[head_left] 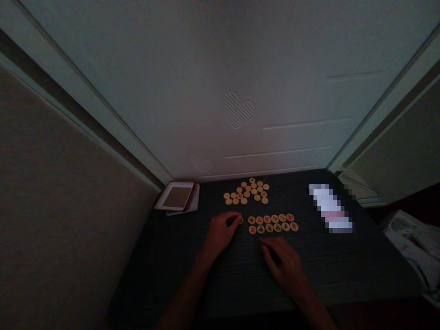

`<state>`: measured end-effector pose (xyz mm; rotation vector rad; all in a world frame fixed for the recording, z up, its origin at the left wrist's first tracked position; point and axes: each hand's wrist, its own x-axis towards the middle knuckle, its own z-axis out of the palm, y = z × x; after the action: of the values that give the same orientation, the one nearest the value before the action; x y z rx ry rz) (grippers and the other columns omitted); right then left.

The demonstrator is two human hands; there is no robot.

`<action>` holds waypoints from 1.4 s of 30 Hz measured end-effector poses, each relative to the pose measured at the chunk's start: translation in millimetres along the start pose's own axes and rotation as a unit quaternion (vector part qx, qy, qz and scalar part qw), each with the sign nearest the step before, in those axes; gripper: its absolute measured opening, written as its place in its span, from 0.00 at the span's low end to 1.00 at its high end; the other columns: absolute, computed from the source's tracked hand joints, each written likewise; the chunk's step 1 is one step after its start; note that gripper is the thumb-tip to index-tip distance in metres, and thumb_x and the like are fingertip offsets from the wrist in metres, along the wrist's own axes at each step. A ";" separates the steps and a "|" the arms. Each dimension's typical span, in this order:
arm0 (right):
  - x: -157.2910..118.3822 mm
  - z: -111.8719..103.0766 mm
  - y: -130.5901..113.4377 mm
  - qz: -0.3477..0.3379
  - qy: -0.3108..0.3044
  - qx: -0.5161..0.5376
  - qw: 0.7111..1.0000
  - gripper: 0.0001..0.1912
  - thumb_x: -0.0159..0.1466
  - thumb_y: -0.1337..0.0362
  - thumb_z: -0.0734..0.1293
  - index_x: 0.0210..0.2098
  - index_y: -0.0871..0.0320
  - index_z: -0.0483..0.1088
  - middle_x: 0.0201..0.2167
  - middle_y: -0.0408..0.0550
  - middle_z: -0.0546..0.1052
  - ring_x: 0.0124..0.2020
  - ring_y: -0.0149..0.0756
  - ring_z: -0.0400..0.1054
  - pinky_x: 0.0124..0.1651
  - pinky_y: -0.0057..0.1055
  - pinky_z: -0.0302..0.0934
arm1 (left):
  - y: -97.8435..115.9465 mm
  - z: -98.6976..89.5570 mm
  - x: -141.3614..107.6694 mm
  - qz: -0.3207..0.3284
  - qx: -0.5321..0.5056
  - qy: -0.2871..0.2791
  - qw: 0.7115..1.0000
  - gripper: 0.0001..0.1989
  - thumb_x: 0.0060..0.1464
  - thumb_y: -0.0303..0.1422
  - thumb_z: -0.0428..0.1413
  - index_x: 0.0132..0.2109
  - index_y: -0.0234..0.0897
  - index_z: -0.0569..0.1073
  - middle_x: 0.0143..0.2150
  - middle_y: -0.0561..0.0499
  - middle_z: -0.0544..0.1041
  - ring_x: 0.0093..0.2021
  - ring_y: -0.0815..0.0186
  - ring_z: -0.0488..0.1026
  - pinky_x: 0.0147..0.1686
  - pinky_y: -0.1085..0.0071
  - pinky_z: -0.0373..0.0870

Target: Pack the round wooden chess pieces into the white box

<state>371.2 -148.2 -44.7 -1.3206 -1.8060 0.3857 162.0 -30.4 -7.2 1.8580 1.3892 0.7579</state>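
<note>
My left hand [222,231] has thumb and forefinger closed on a round wooden Chinese chess piece [241,221], at the left end of the upper row. To the right lie face-up Chinese chess pieces [269,228] in two rows, marked with red or black characters. My right hand [283,262] hovers or rests just below the lower row, its fingers loosely bent and a gap showing between thumb and forefinger; I see nothing in it. Farther back is a loose group of Chinese chess pieces [253,191], mostly blank side up, a few showing characters.
Everything lies on a dark table [237,284] against a pale panel [237,59] with embossed hearts. At the back left, a brown-and-white flat case [177,196] rests on another flat item. A bright, pixelated oblong object [330,208] lies at the right.
</note>
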 end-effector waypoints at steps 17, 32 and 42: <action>1.9 -0.7 -0.7 -0.001 0.010 -0.001 1.000 0.13 0.71 0.67 0.63 0.51 0.52 0.74 0.41 0.49 0.81 0.42 0.40 0.78 0.47 0.39 0.75 | 3.2 11.3 -1.2 0.093 0.116 0.003 0.989 0.10 0.67 0.35 0.54 0.51 0.44 0.77 0.48 0.49 0.79 0.50 0.58 0.75 0.54 0.59 0.71; 2.7 -0.1 -5.1 0.013 0.020 0.001 1.000 0.11 0.71 0.66 0.63 0.49 0.52 0.75 0.41 0.48 0.82 0.42 0.40 0.78 0.47 0.38 0.74 | 2.4 13.4 -4.1 0.143 0.112 -0.024 0.983 0.15 0.68 0.35 0.52 0.59 0.48 0.76 0.51 0.48 0.75 0.53 0.58 0.73 0.57 0.59 0.71; 138.6 -24.1 29.3 -0.031 -0.040 -0.167 0.985 0.15 0.72 0.66 0.61 0.54 0.57 0.74 0.48 0.53 0.80 0.50 0.43 0.74 0.54 0.41 0.69 | -11.0 12.0 0.4 0.083 -0.032 0.070 0.994 0.11 0.68 0.34 0.52 0.50 0.42 0.78 0.47 0.47 0.78 0.46 0.61 0.76 0.48 0.65 0.73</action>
<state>396.1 -18.5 12.0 -1.4857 -2.0378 0.1035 165.3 -30.0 -23.2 1.9179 1.2891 1.0229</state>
